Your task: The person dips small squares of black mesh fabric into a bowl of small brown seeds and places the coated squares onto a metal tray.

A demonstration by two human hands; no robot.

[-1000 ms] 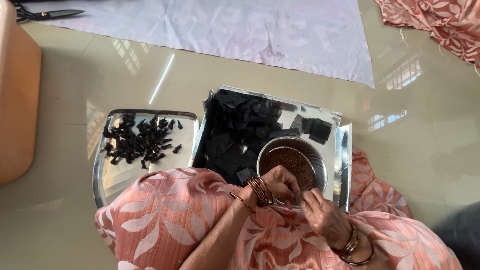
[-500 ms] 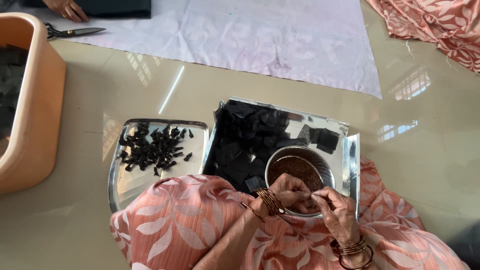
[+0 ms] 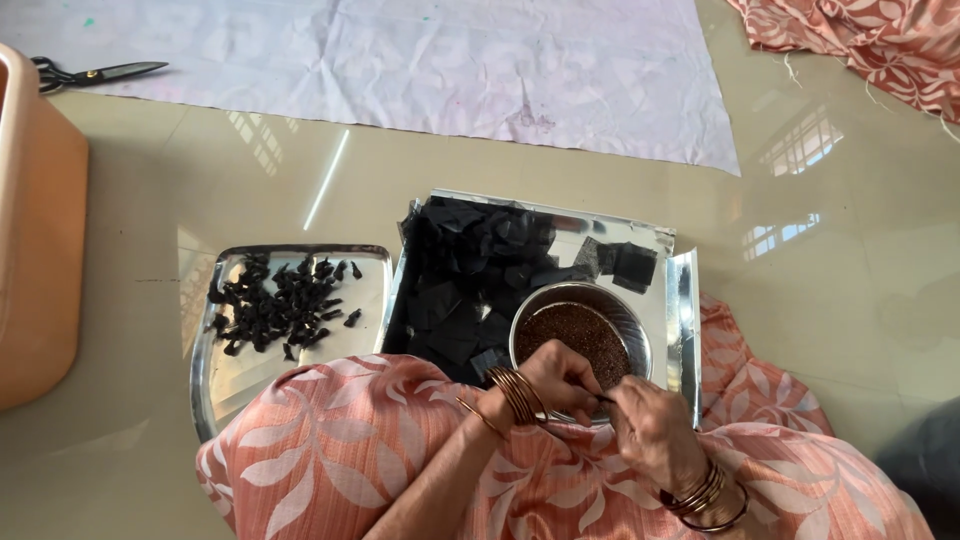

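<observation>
Both hands met right at the near rim of the steel bowl (image 3: 582, 338), and that was the spot that mattered. The left hand (image 3: 562, 383) had its fingers (image 3: 588, 388) pinched tight on a tiny black piece (image 3: 606, 399), and the right hand (image 3: 648, 428) came in from the right with its fingers curled closed against the same bit. So the piece sat directly between the two sets of fingertips, touching both. It was too small to tell which way its long side ran. Neither hand was really nearer; they were pretty much tip to tip.

The bowl was full of fine dark brown grain or seed, and it sat just past the fingers, on the far side of them. It rested in the big steel tray (image 3: 662, 243), near its right end. The left half of that tray was heaped with black squares (image 3: 470, 275), cloth or paper, hard to say, with a couple of loose ones toward the far right corner.

Left of it, touching or almost, was a smaller steel tray (image 3: 228, 372) holding a scatter of little black twisted bundles (image 3: 280, 305) on its far half.

All of this sat on the glossy floor (image 3: 840, 330), with the person's peach floral lap along the near edge.
</observation>
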